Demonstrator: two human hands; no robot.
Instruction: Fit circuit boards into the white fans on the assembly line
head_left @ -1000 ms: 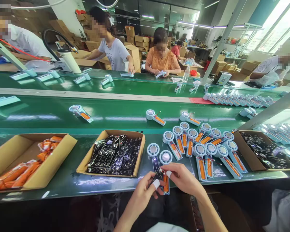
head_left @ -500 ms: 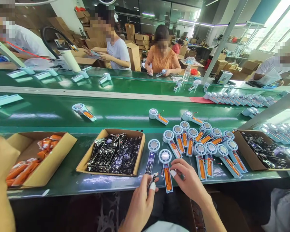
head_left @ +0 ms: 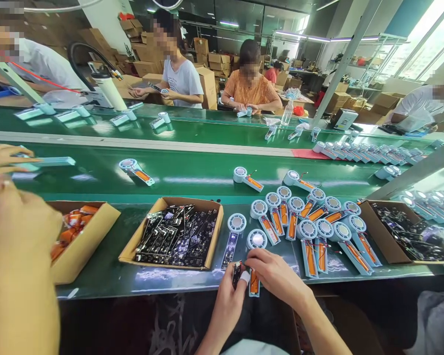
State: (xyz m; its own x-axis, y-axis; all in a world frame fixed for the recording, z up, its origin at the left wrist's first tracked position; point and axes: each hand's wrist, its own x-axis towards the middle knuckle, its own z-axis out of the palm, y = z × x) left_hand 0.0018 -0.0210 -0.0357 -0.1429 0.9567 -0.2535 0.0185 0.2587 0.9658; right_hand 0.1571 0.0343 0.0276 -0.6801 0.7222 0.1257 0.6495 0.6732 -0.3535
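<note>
My left hand [head_left: 232, 291] holds a small black circuit board [head_left: 237, 274] upright between thumb and fingers. Beside it my right hand [head_left: 272, 271] has its fingers pinched together at the board's upper end; what they grip is too small to tell. Partly under both hands lies a light blue fan unit [head_left: 256, 239] with an orange battery in its handle. Just left of it rests another fan unit [head_left: 237, 223] with a black board in its handle. White covers sit on fingertips of my hands.
A box of black boards [head_left: 122, 258] stands left of my hands, a box of orange batteries [head_left: 92, 246] beyond it. Several fan units [head_left: 307, 229] lie to the right, near another board box [head_left: 387, 241]. A co-worker's arm [head_left: 22, 256] reaches in at left; people sit across the green belt [head_left: 192, 170].
My right hand has moved left and closed its fingers near the board in my left hand. The co-worker's arm at left has come further in, and another hand now touches a blue part there.
</note>
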